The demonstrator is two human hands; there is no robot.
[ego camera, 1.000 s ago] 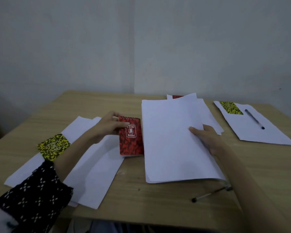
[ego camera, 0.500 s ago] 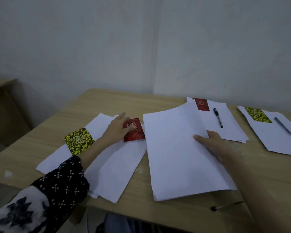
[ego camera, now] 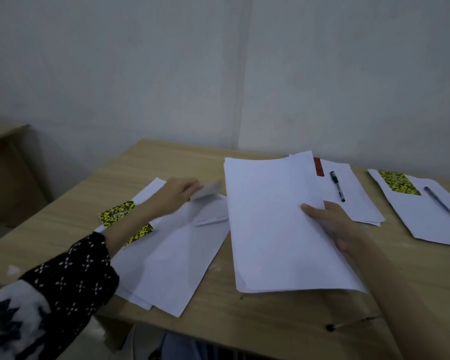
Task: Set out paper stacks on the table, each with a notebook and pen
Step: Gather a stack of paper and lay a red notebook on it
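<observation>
White paper stack (ego camera: 278, 229) lies mid-table (ego camera: 283, 320), its right edge pinched by the right hand (ego camera: 330, 224). The left hand (ego camera: 178, 194) grips a blurred notebook (ego camera: 207, 189) above the left sheets (ego camera: 177, 261), which carry a yellow notebook (ego camera: 117, 213). Far right, two finished sets; a loose pen (ego camera: 351, 324) lies near the front edge.

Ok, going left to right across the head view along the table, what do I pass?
Yellow patterned notebook → left hand holding a blurred small object → big paper stack gripped by the right hand → red notebook → black pen → second yellow notebook → blue pen.
</observation>
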